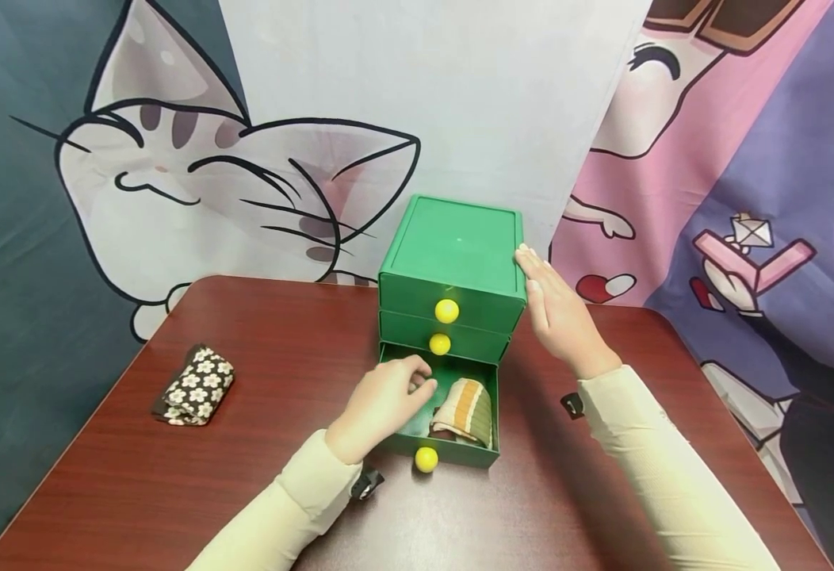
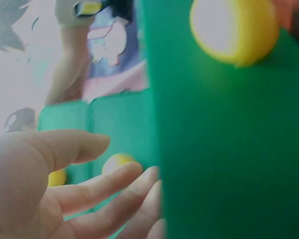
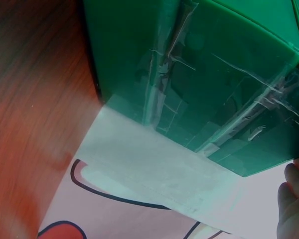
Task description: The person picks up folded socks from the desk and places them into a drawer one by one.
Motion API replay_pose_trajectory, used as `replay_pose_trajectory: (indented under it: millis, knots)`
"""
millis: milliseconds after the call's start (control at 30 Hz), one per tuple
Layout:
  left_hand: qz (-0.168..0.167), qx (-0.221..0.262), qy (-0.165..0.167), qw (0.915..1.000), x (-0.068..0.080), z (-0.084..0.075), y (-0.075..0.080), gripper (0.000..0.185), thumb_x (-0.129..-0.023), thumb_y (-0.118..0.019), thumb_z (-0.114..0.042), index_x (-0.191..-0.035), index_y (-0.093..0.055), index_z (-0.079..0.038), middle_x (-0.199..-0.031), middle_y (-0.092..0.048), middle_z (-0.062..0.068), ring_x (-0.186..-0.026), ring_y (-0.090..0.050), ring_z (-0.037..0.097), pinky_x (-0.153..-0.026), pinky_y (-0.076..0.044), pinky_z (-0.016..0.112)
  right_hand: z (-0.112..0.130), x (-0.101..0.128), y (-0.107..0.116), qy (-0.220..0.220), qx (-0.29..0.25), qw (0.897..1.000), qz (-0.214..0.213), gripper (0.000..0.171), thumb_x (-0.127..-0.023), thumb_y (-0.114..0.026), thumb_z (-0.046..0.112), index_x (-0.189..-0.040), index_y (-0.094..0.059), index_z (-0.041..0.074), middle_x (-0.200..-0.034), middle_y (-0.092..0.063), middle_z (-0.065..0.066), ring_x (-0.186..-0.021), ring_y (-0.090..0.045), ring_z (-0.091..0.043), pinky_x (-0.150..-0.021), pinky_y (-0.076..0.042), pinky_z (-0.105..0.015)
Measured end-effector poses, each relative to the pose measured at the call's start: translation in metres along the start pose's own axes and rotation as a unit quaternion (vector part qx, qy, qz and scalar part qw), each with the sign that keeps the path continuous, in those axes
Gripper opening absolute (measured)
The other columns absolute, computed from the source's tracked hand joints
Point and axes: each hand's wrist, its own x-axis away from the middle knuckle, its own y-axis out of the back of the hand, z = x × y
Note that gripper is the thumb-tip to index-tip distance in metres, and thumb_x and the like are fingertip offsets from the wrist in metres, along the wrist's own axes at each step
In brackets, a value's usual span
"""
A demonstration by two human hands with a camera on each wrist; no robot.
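A green chest of drawers (image 1: pixel 453 246) with yellow knobs stands at the back of the table, its bottom drawer (image 1: pixel 460 454) pulled out. Inside that drawer, on the right, lies a folded striped cloth (image 1: pixel 468 408) in green, cream and orange. My left hand (image 1: pixel 386 396) is over the drawer's left part, fingers loosely bent; in the left wrist view nothing shows between thumb and fingers. With fingers extended, my right hand (image 1: pixel 563 317) rests against the upper right side of the chest. In the right wrist view, its fingertips (image 3: pixel 295 186) show at the chest's edge.
On the left of the brown table (image 1: pixel 281 349) lies a folded dark cloth with white flowers (image 1: pixel 198 387). The two upper drawers are closed, with yellow knobs (image 1: pixel 447 311) in front. A printed cartoon backdrop (image 1: pixel 488 103) hangs behind the table. Clear tape (image 3: pixel 162 74) runs along the chest's side.
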Motion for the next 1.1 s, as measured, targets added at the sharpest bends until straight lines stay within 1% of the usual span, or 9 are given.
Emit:
replay_pose_trajectory:
  millis: [200, 333, 467, 633, 733, 800, 867, 1000, 1100]
  knots:
    - [-0.084, 0.015, 0.021, 0.9961, 0.004, 0.009, 0.032, 0.019, -0.098, -0.066, -0.024, -0.110, -0.072, -0.010, -0.097, -0.074, 0.000, -0.090, -0.071, 0.018, -0.079, -0.056, 0.040, 0.000, 0.001, -0.001, 0.001, 0.001, 1.000, -0.005, 0.047, -0.109, -0.033, 0.015, -0.152, -0.040, -0.002, -0.157, -0.040, -0.019, -0.148, -0.033, -0.033, -0.123, -0.018, -0.036]
    - [-0.127, 0.035, 0.038, 0.9905, 0.008, 0.024, 0.054, 0.020, -0.098, -0.064, -0.023, -0.112, -0.072, -0.010, -0.099, -0.074, 0.003, -0.091, -0.070, 0.021, -0.083, -0.055, 0.041, 0.000, 0.001, -0.001, 0.003, 0.001, 1.000, -0.008, 0.047, -0.109, -0.033, 0.014, -0.152, -0.041, -0.002, -0.157, -0.041, -0.019, -0.148, -0.033, -0.033, -0.123, -0.018, -0.036]
    - [-0.165, 0.057, 0.044, 0.9836, 0.012, 0.041, 0.074, 0.020, -0.100, -0.062, -0.022, -0.114, -0.071, -0.010, -0.103, -0.074, 0.007, -0.094, -0.070, 0.024, -0.086, -0.054, 0.044, 0.000, 0.001, -0.001, 0.004, 0.003, 1.000, -0.008, 0.047, -0.109, -0.033, 0.015, -0.152, -0.041, -0.002, -0.157, -0.040, -0.018, -0.148, -0.033, -0.033, -0.123, -0.018, -0.036]
    - [-0.228, 0.039, 0.047, 0.9718, 0.018, 0.060, 0.093, 0.022, -0.101, -0.060, -0.021, -0.115, -0.070, -0.008, -0.102, -0.075, 0.010, -0.094, -0.069, 0.027, -0.082, -0.051, 0.045, 0.000, 0.001, -0.002, 0.004, 0.003, 1.000, -0.010, 0.046, -0.109, -0.033, 0.014, -0.152, -0.041, -0.002, -0.157, -0.041, -0.018, -0.148, -0.034, -0.033, -0.123, -0.018, -0.036]
    - [-0.263, 0.024, 0.055, 0.9631, 0.020, 0.071, 0.102, 0.022, -0.100, -0.061, -0.019, -0.116, -0.069, -0.006, -0.101, -0.074, 0.012, -0.095, -0.070, 0.029, -0.081, -0.049, 0.045, 0.001, 0.000, -0.002, 0.005, 0.000, 1.000, -0.010, 0.046, -0.109, -0.033, 0.015, -0.152, -0.041, -0.002, -0.157, -0.041, -0.018, -0.148, -0.034, -0.034, -0.123, -0.018, -0.036]
    - [-0.276, 0.021, 0.068, 0.9586, 0.023, 0.079, 0.108, 0.023, -0.100, -0.060, -0.018, -0.118, -0.068, -0.005, -0.104, -0.074, 0.013, -0.096, -0.070, 0.030, -0.083, -0.049, 0.046, 0.001, 0.000, -0.002, 0.006, -0.001, 1.000, -0.009, 0.046, -0.110, -0.033, 0.015, -0.152, -0.041, -0.003, -0.157, -0.040, -0.019, -0.148, -0.033, -0.034, -0.123, -0.018, -0.036]
    - [-0.280, 0.024, 0.089, 0.9555, 0.027, 0.086, 0.115, 0.026, -0.101, -0.059, -0.019, -0.121, -0.067, -0.005, -0.107, -0.074, 0.015, -0.099, -0.071, 0.031, -0.085, -0.050, 0.046, 0.001, 0.000, -0.002, 0.007, -0.002, 1.000, -0.008, 0.046, -0.110, -0.033, 0.015, -0.152, -0.041, -0.003, -0.157, -0.040, -0.019, -0.148, -0.033, -0.034, -0.123, -0.018, -0.036]
    - [-0.275, 0.032, 0.143, 0.9502, 0.034, 0.101, 0.129, 0.036, -0.102, -0.055, -0.025, -0.132, -0.061, -0.005, -0.117, -0.071, 0.019, -0.108, -0.068, 0.034, -0.092, -0.050, 0.050, 0.002, 0.000, -0.002, 0.008, 0.000, 1.000, -0.010, 0.047, -0.109, -0.033, 0.014, -0.152, -0.041, -0.003, -0.157, -0.041, -0.019, -0.148, -0.033, -0.034, -0.123, -0.018, -0.036]
    - [-0.272, 0.034, 0.187, 0.9432, 0.039, 0.114, 0.139, 0.043, -0.103, -0.051, -0.028, -0.139, -0.057, -0.005, -0.123, -0.068, 0.021, -0.113, -0.065, 0.035, -0.096, -0.048, 0.052, 0.002, 0.001, -0.001, 0.008, 0.000, 1.000, -0.011, 0.047, -0.109, -0.032, 0.014, -0.151, -0.040, -0.004, -0.157, -0.041, -0.020, -0.148, -0.033, -0.034, -0.123, -0.018, -0.035]
